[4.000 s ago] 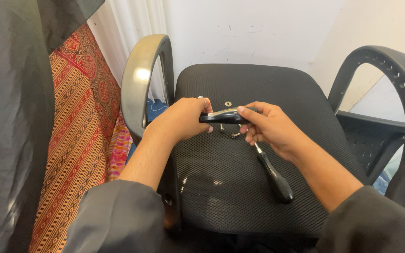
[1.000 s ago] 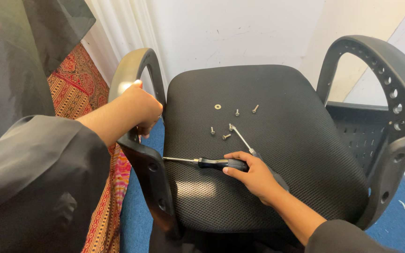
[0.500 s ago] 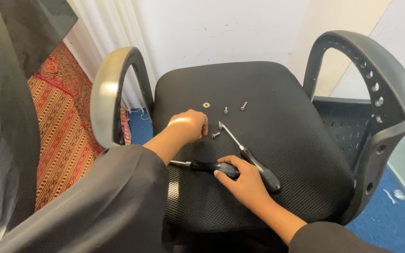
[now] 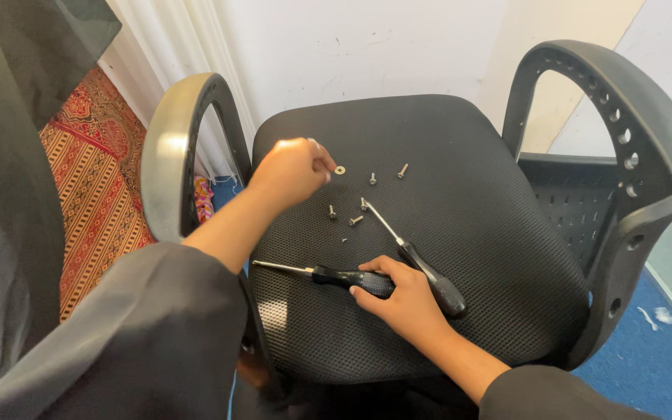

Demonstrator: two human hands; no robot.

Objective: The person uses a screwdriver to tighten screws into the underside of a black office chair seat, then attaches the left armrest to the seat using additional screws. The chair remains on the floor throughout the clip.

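We look down on a black mesh chair seat [image 4: 460,257] with small hardware scattered over it.

Left hand [image 4: 291,169]: reaches in from 9 o'clock, fingers curled and pinched together at the tips, just beside a small metal washer [image 4: 340,169] at the seat's 11 o'clock. We cannot tell whether the fingertips touch the washer or pinch anything; the grip is closed in a loose pinch with nothing visible inside it.

Right hand [image 4: 402,299]: lies at the seat's 6 o'clock, palm down, fingers wrapped over the black handle of a screwdriver [image 4: 328,275]. The grip is closed on that handle. The shaft points toward 9 o'clock and lies flat on the mesh.

A second screwdriver [image 4: 418,260] lies loose just beside the right hand, touching or nearly touching its fingers. Its black handle sits toward 4 o'clock and its thin shaft runs up toward 11 o'clock, the tip ending among the screws.

Loose screws: one at [image 4: 372,179], another at [image 4: 403,170], both at 3 o'clock of the washer; two more at [image 4: 332,211] and [image 4: 355,220], nearer the seat's middle. All lie apart from each other.

Surroundings: grey-topped left armrest [image 4: 166,155] at 9 o'clock, black perforated right armrest [image 4: 631,148] at 3 o'clock. Patterned red-orange rug [image 4: 91,187] beyond the left armrest, blue floor [image 4: 663,342] at 4 o'clock, white wall [image 4: 367,47] at 12 o'clock. Both arms wear dark loose sleeves [image 4: 141,334].
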